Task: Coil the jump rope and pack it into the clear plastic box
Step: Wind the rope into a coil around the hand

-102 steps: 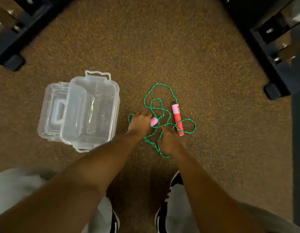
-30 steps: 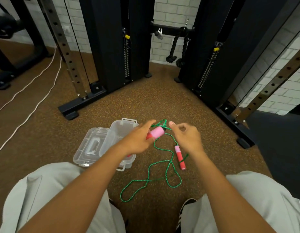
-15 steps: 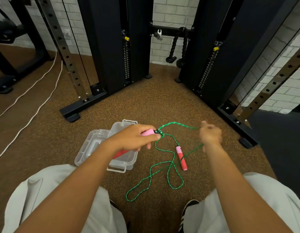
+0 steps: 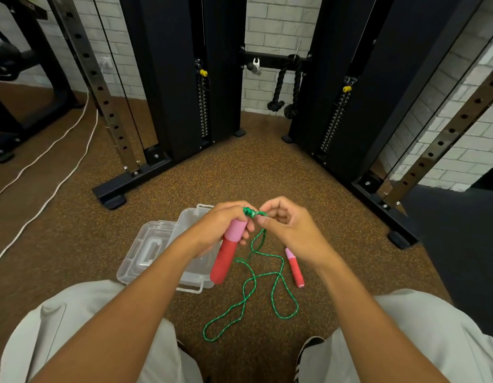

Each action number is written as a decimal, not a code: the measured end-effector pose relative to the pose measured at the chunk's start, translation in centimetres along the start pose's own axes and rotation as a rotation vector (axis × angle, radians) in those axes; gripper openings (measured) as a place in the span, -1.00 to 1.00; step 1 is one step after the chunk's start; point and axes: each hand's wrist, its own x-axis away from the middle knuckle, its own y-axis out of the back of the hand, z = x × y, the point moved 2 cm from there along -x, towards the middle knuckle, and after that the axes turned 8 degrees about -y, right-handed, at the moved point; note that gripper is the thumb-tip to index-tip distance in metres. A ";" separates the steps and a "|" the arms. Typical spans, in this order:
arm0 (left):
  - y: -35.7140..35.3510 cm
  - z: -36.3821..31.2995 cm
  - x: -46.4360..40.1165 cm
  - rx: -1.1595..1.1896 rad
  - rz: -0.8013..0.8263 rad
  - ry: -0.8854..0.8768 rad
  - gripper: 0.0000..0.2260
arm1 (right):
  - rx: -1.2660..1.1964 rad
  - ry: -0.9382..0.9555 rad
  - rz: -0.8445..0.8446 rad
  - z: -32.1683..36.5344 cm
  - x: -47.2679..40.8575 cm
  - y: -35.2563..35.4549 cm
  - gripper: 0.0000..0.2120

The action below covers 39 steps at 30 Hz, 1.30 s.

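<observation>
My left hand (image 4: 220, 225) grips one pink-and-red jump rope handle (image 4: 226, 252) near its pink top, held upright above the floor. My right hand (image 4: 288, 229) pinches the green rope (image 4: 256, 283) right at the knot on that handle's top. From there the rope hangs down and lies in loose loops on the brown floor. The second handle (image 4: 295, 268) lies on the floor to the right. The clear plastic box (image 4: 195, 281) stands open on the floor under my left forearm, its lid (image 4: 145, 250) beside it on the left.
Black cable-machine columns (image 4: 184, 78) and their base feet (image 4: 110, 194) stand ahead, another foot at the right (image 4: 397, 239). A white cord (image 4: 54, 161) trails across the floor at the left. My knees in light trousers (image 4: 74, 327) fill the bottom.
I have stood up from the floor with one handle in my left hand. My right hand swung out to the right along the rope, then came back to the handle's top.
</observation>
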 end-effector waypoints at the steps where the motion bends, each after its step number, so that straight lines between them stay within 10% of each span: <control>1: 0.2 -0.1 0.0 -0.023 -0.020 -0.018 -0.75 | -0.024 0.000 -0.036 0.0 -0.1 0.2 -0.84; 20: -0.6 -0.1 0.0 -0.225 0.045 -0.024 -0.88 | 0.245 -0.004 -0.147 0.1 -1.0 -0.1 -0.61; 26: -0.6 -0.1 0.0 -0.099 0.060 0.039 -0.88 | 0.149 -0.005 -0.116 0.2 -0.9 0.7 -0.93; 39: -0.1 -0.5 0.0 -0.040 -0.052 0.085 -0.81 | 0.116 0.010 -0.272 -1.5 -1.7 1.6 -0.89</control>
